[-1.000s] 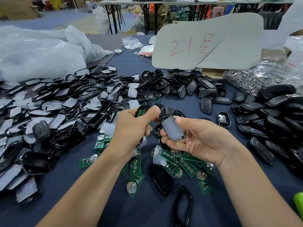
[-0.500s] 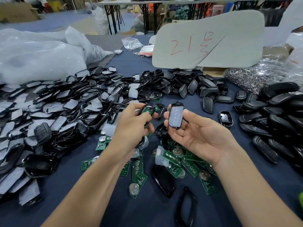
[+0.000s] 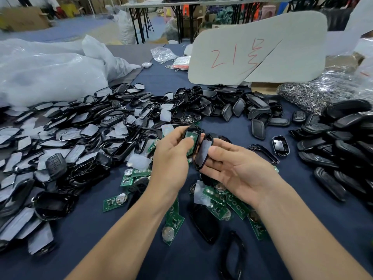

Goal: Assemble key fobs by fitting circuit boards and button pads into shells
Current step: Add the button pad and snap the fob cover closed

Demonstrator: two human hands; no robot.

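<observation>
A worktop (image 3: 161, 79) draped in dark blue cloth ran back into a wide workshop hall under flat, even light. Beyond its far end stood long pale-topped tables (image 3: 161, 3) on black folding legs. The floor (image 3: 80, 28) was blue-grey, with brown cardboard boxes (image 3: 22, 19) at the left and a bulging white sack (image 3: 126, 25) beside the table legs. Further cartons lay blurred behind them.

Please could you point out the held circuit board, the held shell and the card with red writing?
circuit board (image 3: 191, 135): head view, green face.
shell (image 3: 203, 151): head view, filmed face.
card (image 3: 286, 47): head view, bare grey area.
</observation>
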